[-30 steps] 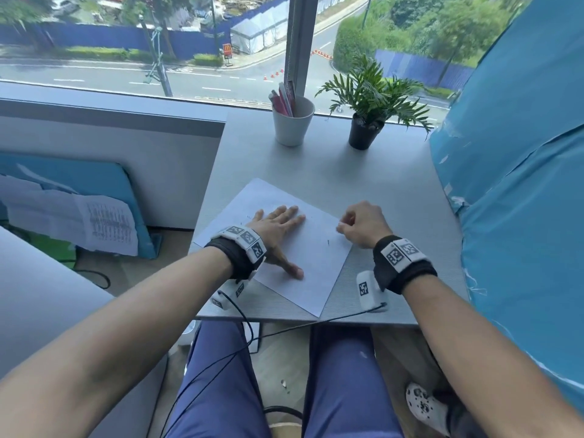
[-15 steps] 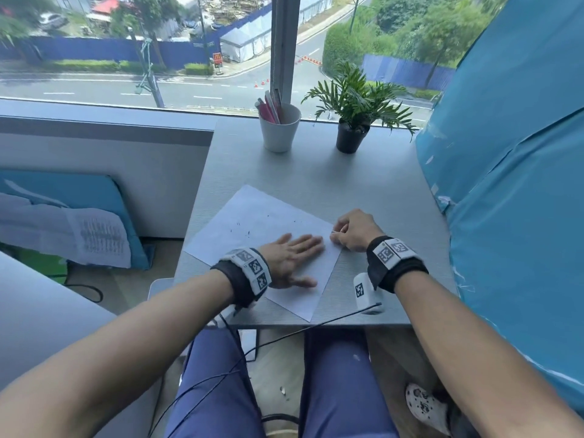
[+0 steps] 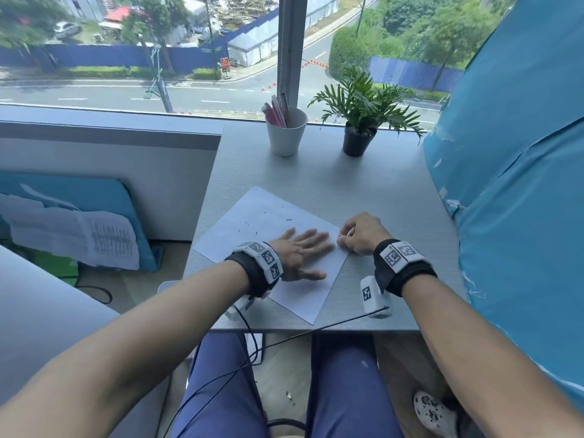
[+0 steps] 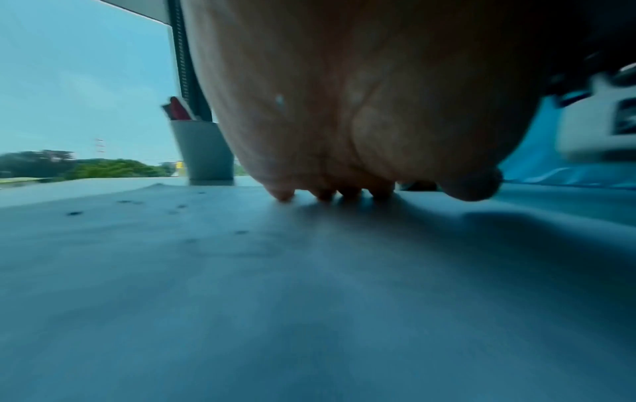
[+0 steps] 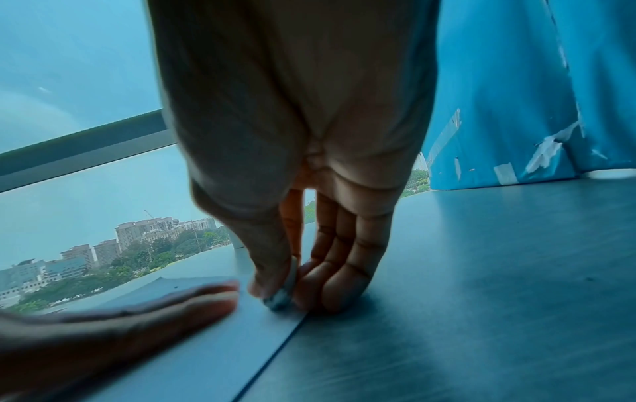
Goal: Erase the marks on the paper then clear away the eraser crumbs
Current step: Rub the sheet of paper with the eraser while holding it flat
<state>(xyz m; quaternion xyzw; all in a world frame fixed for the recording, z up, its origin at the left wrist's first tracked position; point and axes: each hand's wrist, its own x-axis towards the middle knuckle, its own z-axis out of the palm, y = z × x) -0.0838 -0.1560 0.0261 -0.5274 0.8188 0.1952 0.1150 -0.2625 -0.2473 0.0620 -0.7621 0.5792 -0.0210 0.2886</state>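
1. The paper lies skewed on the grey desk, with dark eraser crumbs scattered over its far left part.
2. The left hand rests flat on the paper's near right part, fingers straight.
3. The right hand, just right of it, pinches a small white eraser between thumb and curled fingers, its tip touching the paper's right edge.

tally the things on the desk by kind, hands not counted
paper: 1
eraser: 1, pinched in the right hand
white cup holding pens: 1
potted plant: 1
total: 4
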